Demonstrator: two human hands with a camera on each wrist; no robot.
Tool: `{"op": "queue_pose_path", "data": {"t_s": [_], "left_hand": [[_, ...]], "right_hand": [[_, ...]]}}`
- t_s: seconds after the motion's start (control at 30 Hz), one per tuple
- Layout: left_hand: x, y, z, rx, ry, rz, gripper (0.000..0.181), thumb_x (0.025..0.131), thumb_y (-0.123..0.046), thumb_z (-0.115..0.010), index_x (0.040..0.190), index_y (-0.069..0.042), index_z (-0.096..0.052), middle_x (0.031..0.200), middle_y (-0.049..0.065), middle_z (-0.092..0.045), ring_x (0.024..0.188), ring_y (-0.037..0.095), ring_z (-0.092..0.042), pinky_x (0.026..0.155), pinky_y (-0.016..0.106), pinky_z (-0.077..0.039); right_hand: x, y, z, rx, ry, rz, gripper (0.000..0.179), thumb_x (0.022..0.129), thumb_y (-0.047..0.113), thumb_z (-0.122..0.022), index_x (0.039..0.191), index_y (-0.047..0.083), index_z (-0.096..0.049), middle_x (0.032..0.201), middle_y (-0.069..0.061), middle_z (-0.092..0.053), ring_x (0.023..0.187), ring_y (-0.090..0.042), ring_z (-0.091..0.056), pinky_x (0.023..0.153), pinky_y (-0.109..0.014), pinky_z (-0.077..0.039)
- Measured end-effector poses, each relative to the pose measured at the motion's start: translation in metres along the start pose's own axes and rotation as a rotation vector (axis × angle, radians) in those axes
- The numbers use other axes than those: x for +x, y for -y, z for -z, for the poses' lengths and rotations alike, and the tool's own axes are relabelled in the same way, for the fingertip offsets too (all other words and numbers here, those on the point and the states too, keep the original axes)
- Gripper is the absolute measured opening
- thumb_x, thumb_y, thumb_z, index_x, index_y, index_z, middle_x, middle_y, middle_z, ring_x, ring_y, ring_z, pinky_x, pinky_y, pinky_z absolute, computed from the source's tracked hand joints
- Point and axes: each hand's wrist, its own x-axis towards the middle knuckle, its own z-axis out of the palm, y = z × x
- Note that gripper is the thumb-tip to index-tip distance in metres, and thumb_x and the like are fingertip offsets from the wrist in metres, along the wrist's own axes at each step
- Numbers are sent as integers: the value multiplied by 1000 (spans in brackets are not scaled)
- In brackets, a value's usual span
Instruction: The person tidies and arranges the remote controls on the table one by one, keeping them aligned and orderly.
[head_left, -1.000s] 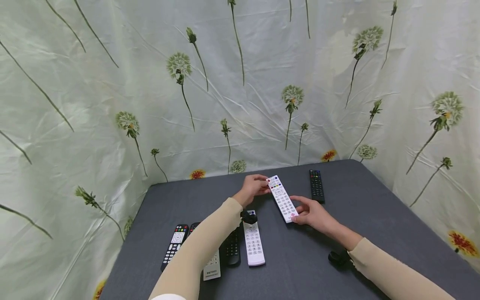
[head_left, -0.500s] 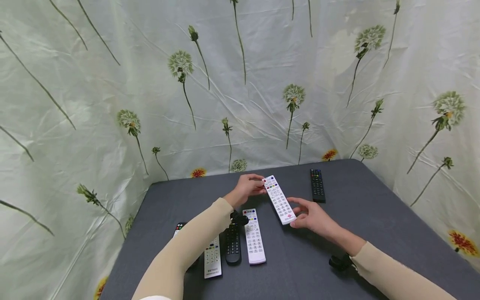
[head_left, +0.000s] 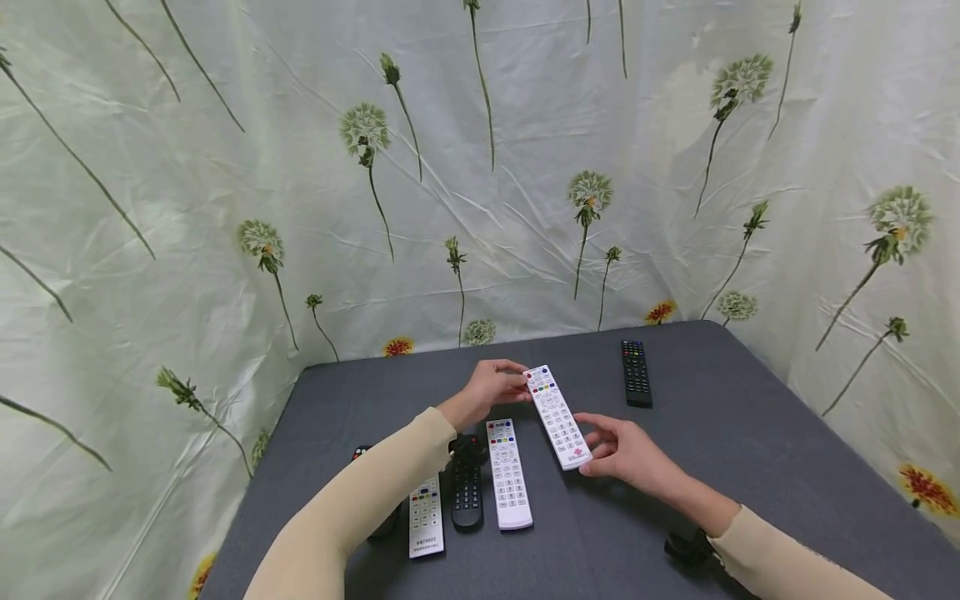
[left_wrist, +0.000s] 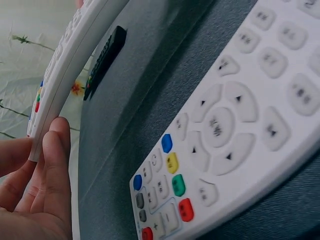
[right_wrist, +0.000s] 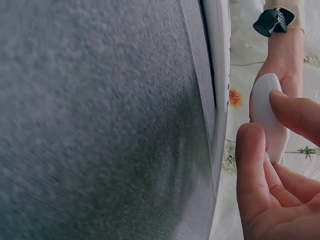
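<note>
Both hands hold a white remote control (head_left: 557, 417) tilted over the dark table. My left hand (head_left: 491, 390) pinches its far end, near the coloured buttons. At the near end, marked with a pink logo, my right hand (head_left: 630, 454) grips the corner between thumb and fingers. In the left wrist view the remote (left_wrist: 75, 60) is seen edge-on, raised above the cloth, with the thumb and fingertips at its lower end. The right wrist view shows its rounded end (right_wrist: 270, 115) between thumb and fingers. A similar white remote (head_left: 509, 475) lies just left of the held one.
Left of that lie a black remote (head_left: 467, 492) and a pale remote (head_left: 426, 521). Another dark remote (head_left: 386, 525) is mostly hidden by the left sleeve. Farther back on the right lies a black remote (head_left: 636, 373). A flowered curtain (head_left: 480, 183) stands behind the table (head_left: 712, 433).
The held remote has shifted a little left and nearer, with both hands still on it. The left forearm has moved left, uncovering more of the lying remotes and covering the leftmost one.
</note>
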Motion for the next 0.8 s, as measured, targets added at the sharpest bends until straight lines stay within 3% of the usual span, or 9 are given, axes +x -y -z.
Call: {"op": "queue_pose_path", "data": {"t_s": [0.37,0.8], "left_hand": [[-10,6,3,73,51,0,22,93,1,-69,115,0,-72,92,22,-73,75,24,-74,87,47,-58],[-13,16,7,190,106,-36,18,96,0,-66,112,2,-73,97,18,-73,79,25,-74,82,44,-60]], "right_hand": [[-12,-3,-11,-61,29,35,84,75,8,-88,147,-1,-46,96,-7,-67,79,-24,-65,55,-32,-54],[-21,-9,-24,-121,32,34,88,72,16,-92,147,1,-47,90,0,-68,75,-17,-63,61,-26,-50]]}}
